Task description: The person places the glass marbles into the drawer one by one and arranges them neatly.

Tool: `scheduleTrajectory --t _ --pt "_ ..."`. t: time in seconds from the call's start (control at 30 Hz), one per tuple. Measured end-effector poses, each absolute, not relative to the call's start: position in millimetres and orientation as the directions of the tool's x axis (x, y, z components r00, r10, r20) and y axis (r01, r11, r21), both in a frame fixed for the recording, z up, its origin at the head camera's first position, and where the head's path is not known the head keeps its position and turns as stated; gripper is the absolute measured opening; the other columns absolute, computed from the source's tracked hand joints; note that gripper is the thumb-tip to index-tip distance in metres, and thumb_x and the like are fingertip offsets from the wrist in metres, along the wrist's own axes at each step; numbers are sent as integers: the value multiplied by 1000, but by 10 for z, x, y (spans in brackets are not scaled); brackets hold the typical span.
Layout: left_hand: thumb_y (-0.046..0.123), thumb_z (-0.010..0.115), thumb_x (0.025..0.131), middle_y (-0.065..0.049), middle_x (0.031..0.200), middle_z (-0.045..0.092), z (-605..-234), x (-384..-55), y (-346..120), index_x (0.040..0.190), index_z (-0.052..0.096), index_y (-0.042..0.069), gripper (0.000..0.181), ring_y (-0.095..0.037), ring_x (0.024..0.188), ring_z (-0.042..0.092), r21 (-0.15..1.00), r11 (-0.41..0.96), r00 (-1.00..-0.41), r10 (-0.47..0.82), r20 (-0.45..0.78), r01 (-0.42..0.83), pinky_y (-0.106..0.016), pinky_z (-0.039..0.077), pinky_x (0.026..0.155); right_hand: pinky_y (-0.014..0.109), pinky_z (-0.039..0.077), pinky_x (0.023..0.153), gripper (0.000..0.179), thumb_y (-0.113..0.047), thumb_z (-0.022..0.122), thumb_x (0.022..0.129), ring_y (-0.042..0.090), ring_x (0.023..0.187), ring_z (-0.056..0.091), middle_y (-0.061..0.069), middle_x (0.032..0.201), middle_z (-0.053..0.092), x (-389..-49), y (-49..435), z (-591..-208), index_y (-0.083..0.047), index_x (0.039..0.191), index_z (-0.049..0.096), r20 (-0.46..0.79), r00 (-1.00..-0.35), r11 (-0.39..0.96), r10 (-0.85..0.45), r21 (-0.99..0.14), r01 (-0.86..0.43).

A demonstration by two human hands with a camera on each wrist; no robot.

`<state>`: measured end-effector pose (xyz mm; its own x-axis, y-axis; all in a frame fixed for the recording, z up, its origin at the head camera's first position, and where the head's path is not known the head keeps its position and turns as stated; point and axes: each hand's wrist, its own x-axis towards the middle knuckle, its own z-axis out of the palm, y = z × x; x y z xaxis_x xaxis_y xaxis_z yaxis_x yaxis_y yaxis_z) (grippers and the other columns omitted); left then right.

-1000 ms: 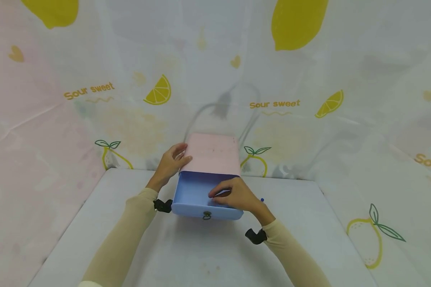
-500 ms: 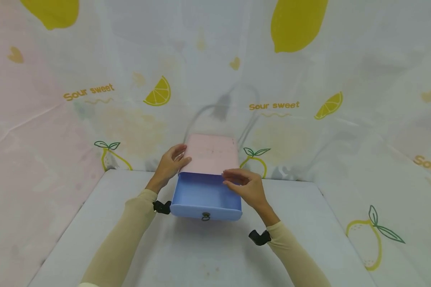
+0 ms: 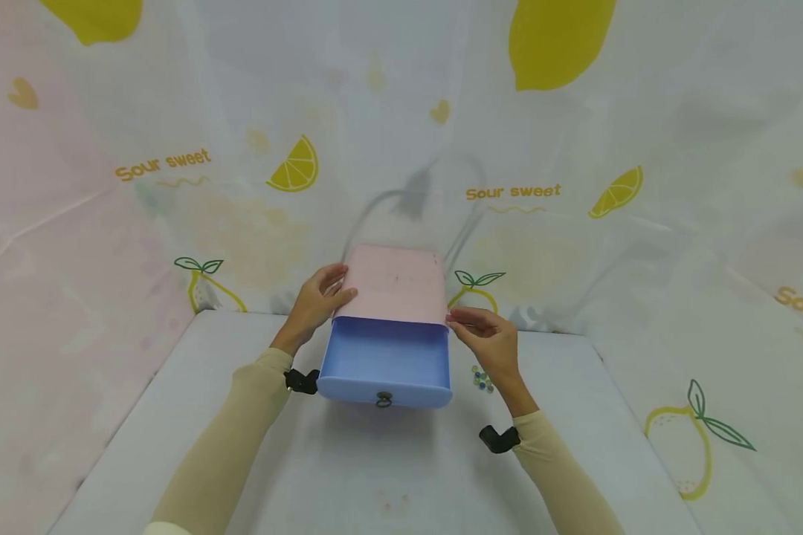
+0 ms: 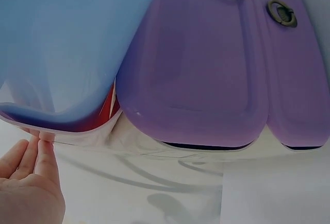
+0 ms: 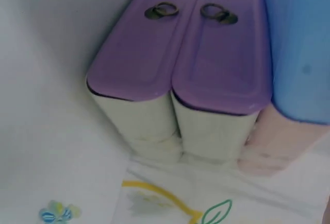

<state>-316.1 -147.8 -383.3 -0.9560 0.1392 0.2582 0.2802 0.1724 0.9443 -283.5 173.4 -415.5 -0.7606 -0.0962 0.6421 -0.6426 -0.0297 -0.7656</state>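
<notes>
A stacked drawer box with a pink top casing (image 3: pixel 395 286) stands against the back wall. Its blue drawer (image 3: pixel 384 357) is pulled out toward me, and I see nothing inside it. My left hand (image 3: pixel 316 303) rests on the casing's left side; in the left wrist view its fingertips (image 4: pixel 46 144) meet the pink rim. My right hand (image 3: pixel 491 340) is by the casing's front right edge, fingertips at or touching that side, nothing visible between them. Several marbles (image 3: pixel 482 380), clear with coloured swirls, lie on the table beside the right wrist.
Below the blue drawer are two purple drawers (image 5: pixel 221 54) with ring pulls, pushed in. The white table (image 3: pixel 375 475) meets a lemon-printed backdrop (image 3: pixel 401 148) close behind the box.
My right hand has risen out of the blue drawer and moved right, to the casing's right edge. The marbles beside the wrist have come into sight. My left hand stays put.
</notes>
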Motion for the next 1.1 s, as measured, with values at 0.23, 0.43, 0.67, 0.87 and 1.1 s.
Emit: scheduleTrajectory --t 0.23,0.43,0.67,0.87,1.1 --pt "13 67 93 -21 151 37 -3821 -3153 -1471 147 32 -5 67 -33 141 32 945 178 -958 132 253 275 -42 29 115 26 59 76 21 16 70 79 22 88 72 33 97 67 -2855 1939 -4242 17 100 67 608 -794 52 -2 -793 -607" --pt "13 66 93 -22 151 36 -3831 -3169 -1466 147 32 -6 67 -34 141 32 945 181 -959 132 252 273 -42 29 115 23 58 74 19 13 72 80 29 87 72 33 96 67 -2797 2114 -4328 18 97 67 546 -836 204 63 -827 -525" --pt "19 68 92 -17 152 36 -4049 -3352 -1493 149 32 0 70 -30 141 32 946 190 -962 116 246 264 -42 29 115 13 55 66 18 5 76 80 33 82 71 28 94 69 -2939 2355 -4713 12 96 71 469 -870 336 150 -852 -401" --pt "28 71 91 -12 151 39 -4138 -3419 -1510 148 35 5 72 -25 140 35 939 199 -959 101 264 279 -38 31 115 13 55 66 21 -2 78 81 19 81 72 21 96 72 -3029 2495 -4974 6 99 73 310 -931 387 191 -896 -219" --pt "29 73 89 -9 150 41 -4135 -3404 -1515 148 37 7 72 -24 139 37 938 211 -960 97 261 276 -36 33 113 16 56 71 25 4 76 79 27 89 72 20 97 72 -3061 2553 -5145 7 103 72 268 -951 488 152 -857 -163"
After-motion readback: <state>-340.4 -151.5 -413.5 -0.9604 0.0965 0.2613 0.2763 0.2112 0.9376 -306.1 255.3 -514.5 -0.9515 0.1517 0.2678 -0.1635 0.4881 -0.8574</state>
